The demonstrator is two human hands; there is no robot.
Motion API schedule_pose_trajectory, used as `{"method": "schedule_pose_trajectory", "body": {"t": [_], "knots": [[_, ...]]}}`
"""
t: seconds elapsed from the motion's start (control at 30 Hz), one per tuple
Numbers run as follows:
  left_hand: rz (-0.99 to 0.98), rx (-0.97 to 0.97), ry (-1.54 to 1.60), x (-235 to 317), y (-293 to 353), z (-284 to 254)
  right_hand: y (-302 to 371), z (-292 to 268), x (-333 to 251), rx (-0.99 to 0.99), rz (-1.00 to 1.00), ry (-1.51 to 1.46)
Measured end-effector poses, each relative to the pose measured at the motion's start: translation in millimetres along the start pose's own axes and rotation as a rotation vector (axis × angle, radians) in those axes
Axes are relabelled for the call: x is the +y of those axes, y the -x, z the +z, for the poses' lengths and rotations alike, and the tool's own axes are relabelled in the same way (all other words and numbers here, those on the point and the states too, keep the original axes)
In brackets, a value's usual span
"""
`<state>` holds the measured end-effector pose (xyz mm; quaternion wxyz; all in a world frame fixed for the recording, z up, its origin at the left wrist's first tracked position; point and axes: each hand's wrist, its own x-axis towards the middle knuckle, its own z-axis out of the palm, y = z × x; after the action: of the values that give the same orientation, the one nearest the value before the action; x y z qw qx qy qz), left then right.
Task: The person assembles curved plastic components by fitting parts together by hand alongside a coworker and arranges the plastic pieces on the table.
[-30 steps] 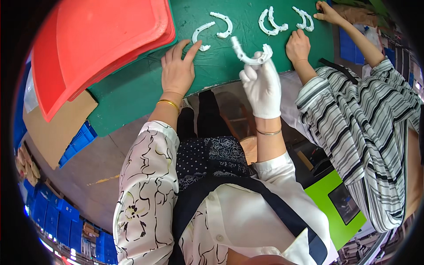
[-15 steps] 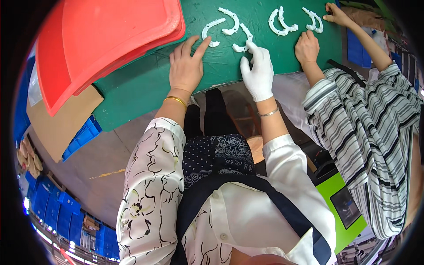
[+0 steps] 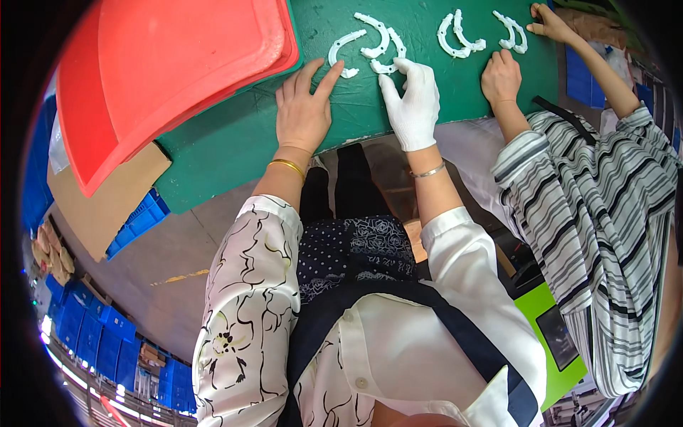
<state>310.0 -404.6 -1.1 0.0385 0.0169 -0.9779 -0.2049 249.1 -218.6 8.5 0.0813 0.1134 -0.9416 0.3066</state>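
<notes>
My left hand (image 3: 302,114) is bare and lies on the green table, fingers spread. Its index fingertip is at the lower end of a white curved plastic part (image 3: 334,51). In a white glove, my right hand (image 3: 414,103) pinches the lower end of another curved plastic part (image 3: 400,50) between thumb and forefinger; that part stays on the table top. A third curved plastic part (image 3: 385,35) lies between these two, close to the one in my right hand.
Red plastic trays (image 3: 192,64) are stacked on the left of the green table (image 3: 235,153). More curved parts (image 3: 455,46) lie to the right, near a co-worker's hand (image 3: 501,77); the co-worker's other hand (image 3: 549,25) is farther back. Cardboard (image 3: 107,206) sits below the trays.
My right hand has shifted slightly left, turning its curved part and bringing it closer to the middle one. My left hand has barely moved.
</notes>
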Motion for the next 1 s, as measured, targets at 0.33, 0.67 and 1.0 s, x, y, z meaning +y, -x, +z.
{"method": "schedule_pose_trajectory", "body": {"t": [0.33,0.67,1.0], "knots": [[-0.003,-0.001,0.032,3,-1,-2,-9,5,1,0.020,-0.009,0.011],[0.005,0.008,0.018,1,-2,-1,14,0,-13,-0.013,0.080,-0.073],[0.007,0.019,0.012,1,0,0,9,15,-40,-0.097,-0.005,-0.156]]}}
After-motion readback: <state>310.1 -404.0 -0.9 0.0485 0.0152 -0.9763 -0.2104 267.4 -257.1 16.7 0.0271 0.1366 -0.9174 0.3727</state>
